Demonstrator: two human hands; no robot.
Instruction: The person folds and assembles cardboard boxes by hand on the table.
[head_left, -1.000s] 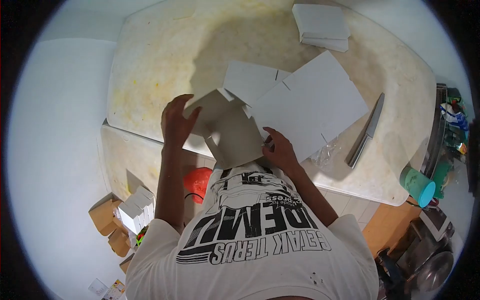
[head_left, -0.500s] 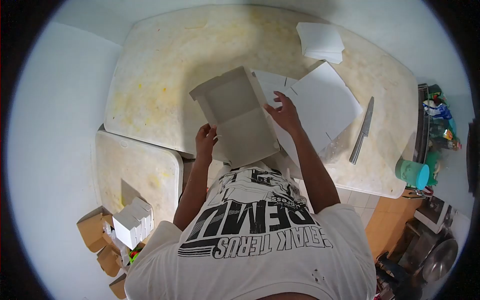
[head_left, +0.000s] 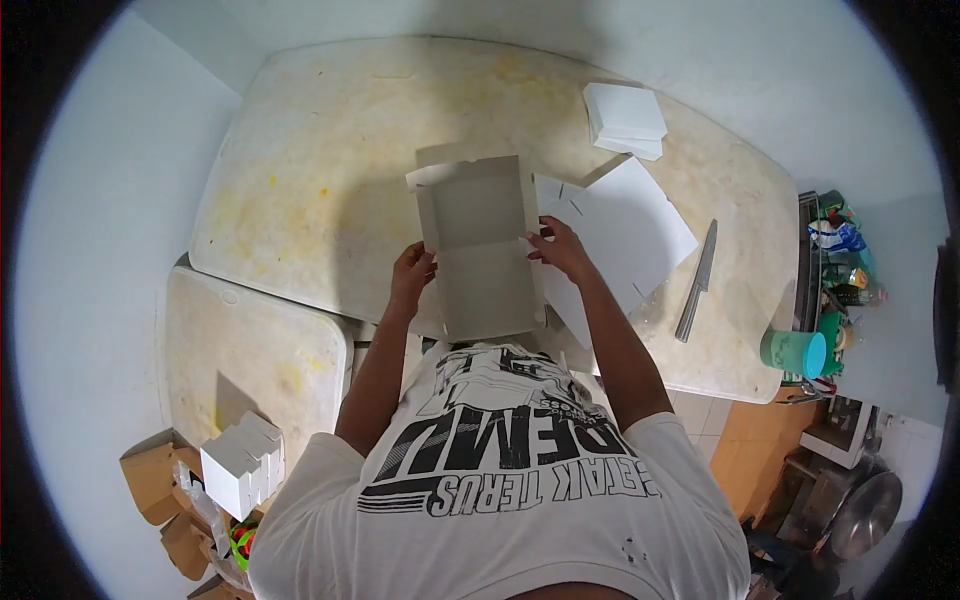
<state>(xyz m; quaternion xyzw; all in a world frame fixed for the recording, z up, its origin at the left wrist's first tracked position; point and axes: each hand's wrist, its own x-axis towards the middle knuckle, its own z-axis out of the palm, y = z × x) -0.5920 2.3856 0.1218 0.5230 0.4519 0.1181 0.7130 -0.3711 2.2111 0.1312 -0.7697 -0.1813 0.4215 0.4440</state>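
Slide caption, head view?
Left hand and right hand hold an open box; white sheets and a knife lie to its right.

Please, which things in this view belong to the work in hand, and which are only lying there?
Likely in the work:
open cardboard box, between left hand and right hand
slotted white cardboard sheets

Apparently lying about:
kitchen knife
green container with blue lid
brown cardboard boxes

You have two grips (head_left: 411, 275), one open box (head_left: 485, 280), at least two flat white sheets (head_left: 632, 225), one knife (head_left: 697, 280), one teal container (head_left: 788, 351) and two tabletops (head_left: 330, 120); the stacked white pieces (head_left: 625, 112) cannot be counted.
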